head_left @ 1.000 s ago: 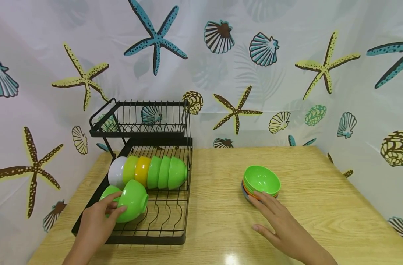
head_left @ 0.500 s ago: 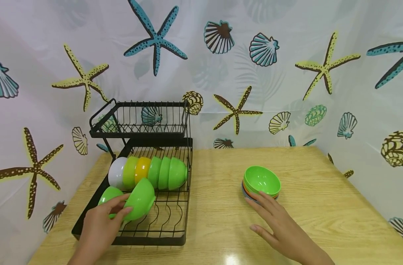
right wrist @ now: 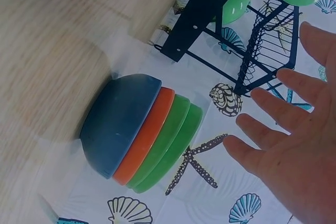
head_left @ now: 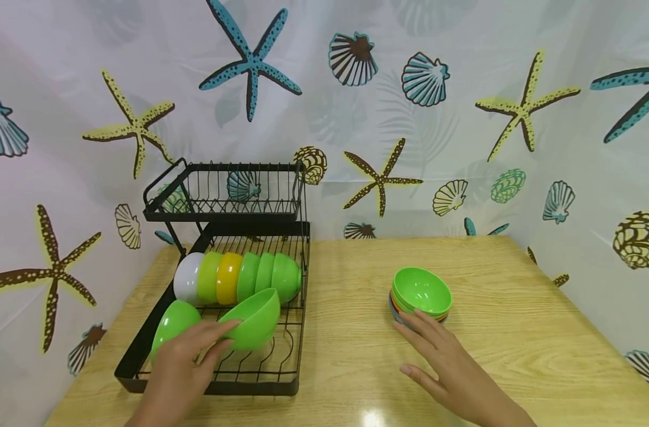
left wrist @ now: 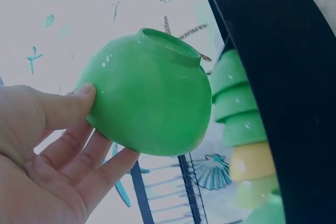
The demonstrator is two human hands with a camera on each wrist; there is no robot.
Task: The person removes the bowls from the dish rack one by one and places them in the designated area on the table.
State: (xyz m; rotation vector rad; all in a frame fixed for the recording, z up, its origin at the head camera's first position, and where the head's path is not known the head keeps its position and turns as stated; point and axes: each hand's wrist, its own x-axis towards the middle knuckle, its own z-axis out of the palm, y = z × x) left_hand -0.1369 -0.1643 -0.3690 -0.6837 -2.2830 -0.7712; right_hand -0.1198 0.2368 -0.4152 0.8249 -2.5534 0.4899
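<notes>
My left hand point(head_left: 182, 362) pinches a green bowl point(head_left: 256, 326) by its rim, tilted above the front of the black dish rack point(head_left: 260, 388). In the left wrist view the thumb and fingertips grip the edge of this bowl point(left wrist: 147, 98), its foot turned upward. Another green bowl point(head_left: 175, 320) leans in the rack just behind the left hand. My right hand point(head_left: 457, 373), fingers spread, hovers beside a stack of nested bowls point(head_left: 422, 290). The right wrist view shows that stack with a blue bowl point(right wrist: 118, 124) lowest, then an orange bowl point(right wrist: 144, 137) and green ones, apart from the fingers.
Along the rack's back row, several bowls stand on edge: a white bowl point(head_left: 188, 279), a yellow-green one, an orange-yellow one and green ones. An upper rack tier point(head_left: 223, 216) rises behind them. A patterned curtain point(head_left: 324, 118) borders the wooden table point(head_left: 351, 356) at the back and sides.
My left hand has lifted the green bowl away from the other front bowl and carried it right, tipping its opening upward. The right hand has shifted only slightly left.
</notes>
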